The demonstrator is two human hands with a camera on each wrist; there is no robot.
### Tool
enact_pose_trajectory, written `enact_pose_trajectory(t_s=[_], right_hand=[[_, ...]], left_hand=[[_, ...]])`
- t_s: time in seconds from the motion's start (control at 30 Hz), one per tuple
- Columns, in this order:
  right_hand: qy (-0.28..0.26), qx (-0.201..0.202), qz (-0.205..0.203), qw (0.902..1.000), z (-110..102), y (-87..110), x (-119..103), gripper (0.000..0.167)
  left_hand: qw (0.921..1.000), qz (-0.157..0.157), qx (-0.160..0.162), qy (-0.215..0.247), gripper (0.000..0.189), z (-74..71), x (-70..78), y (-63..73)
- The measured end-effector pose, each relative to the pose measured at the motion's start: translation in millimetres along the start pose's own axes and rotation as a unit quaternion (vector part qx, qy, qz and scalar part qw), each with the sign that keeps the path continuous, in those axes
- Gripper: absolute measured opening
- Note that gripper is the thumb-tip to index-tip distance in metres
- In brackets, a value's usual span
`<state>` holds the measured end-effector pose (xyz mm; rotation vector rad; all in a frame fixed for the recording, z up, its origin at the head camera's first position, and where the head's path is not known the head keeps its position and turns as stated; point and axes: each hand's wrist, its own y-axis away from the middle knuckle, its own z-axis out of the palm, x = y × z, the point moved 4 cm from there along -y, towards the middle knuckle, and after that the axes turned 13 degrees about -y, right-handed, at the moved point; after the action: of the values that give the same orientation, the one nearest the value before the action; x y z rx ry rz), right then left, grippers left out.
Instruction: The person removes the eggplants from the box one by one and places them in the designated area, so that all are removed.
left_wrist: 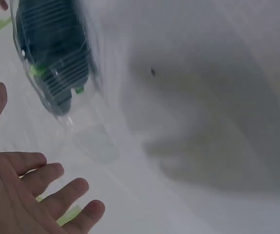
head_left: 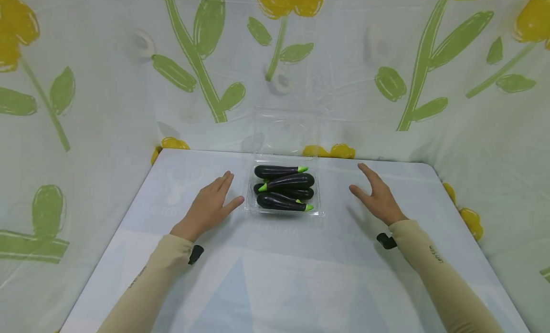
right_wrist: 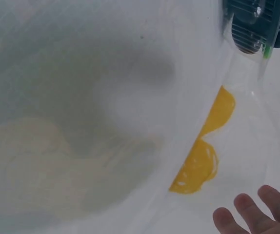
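A clear plastic clamshell box (head_left: 284, 212) stands at the back middle of the table, its transparent lid (head_left: 287, 132) raised at the rear. Inside lie several dark purple eggplants (head_left: 287, 181) with green tips, some stacked on others. Left of the box hovers my left hand (head_left: 209, 206), fingers extended and thumb toward the box, holding nothing. My right hand (head_left: 378, 195) is farther off on the right, fingers and thumb spread, also holding nothing. Through the box's side, the eggplants (left_wrist: 57, 48) appear in the left wrist view, and the eggplants (right_wrist: 257, 22) again in the right wrist view.
The white table (head_left: 275, 275) carries a faint pale blue pattern. A pale curtain (head_left: 335, 75) with yellow flowers and green leaves hangs behind it and along both sides. The box sits near the table's back edge. Black wrist bands show at both sleeves.
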<state>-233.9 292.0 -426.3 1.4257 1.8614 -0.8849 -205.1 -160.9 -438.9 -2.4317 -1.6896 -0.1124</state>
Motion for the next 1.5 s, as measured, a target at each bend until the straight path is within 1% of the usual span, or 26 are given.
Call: enact_pose_trajectory(t_s=[0.13, 0.27, 0.4, 0.53, 0.73, 0.83, 0.97, 1.1, 1.37, 1.5], right_hand=[[0.010, -0.004, -0.024, 0.9997, 4, -3.7, -9, 0.080], [0.023, -0.008, -0.054, 0.9983, 12, -8.9, -21, 0.080], [0.040, -0.020, -0.072, 0.9964, 22, -14.8, -34, 0.081], [0.049, -0.042, -0.090, 0.9939, 35, -20.7, -50, 0.081], [0.060, -0.072, -0.137, 0.9861, 51, -33.0, -74, 0.082], [0.071, -0.088, -0.154, 0.9817, 60, -39.0, -82, 0.083], [0.080, -0.120, -0.161, 0.9764, 72, -46.6, -90, 0.084], [0.089, -0.146, -0.158, 0.9726, 82, -53.2, -94, 0.082], [0.111, -0.182, -0.144, 0.9664, 97, -61.1, -91, 0.069], [0.118, -0.189, -0.156, 0.9624, 102, -61.9, -89, 0.063]], left_hand=[[0.9995, 0.026, 0.013, -0.015, 0.085, 7.3, 10.8, 1.8], [0.9990, 0.040, 0.013, -0.013, 0.086, 14.3, 17.7, 2.4], [0.9990, 0.043, 0.011, -0.006, 0.084, 18.2, 20.8, 2.0], [0.9989, 0.046, 0.011, 0.000, 0.082, 18.7, 23.2, 0.8], [0.9989, 0.046, 0.002, 0.004, 0.081, 17.4, 25.4, 0.0], [0.9989, 0.047, 0.002, 0.003, 0.081, 16.7, 26.0, -0.3], [0.9988, 0.050, 0.003, 0.004, 0.082, 14.9, 27.0, -0.9], [0.9988, 0.049, -0.001, 0.005, 0.081, 13.5, 28.0, -1.2], [0.9989, 0.047, -0.006, 0.006, 0.081, 13.3, 28.6, -1.0], [0.9988, 0.048, -0.005, 0.008, 0.081, 12.4, 28.8, -0.8]])
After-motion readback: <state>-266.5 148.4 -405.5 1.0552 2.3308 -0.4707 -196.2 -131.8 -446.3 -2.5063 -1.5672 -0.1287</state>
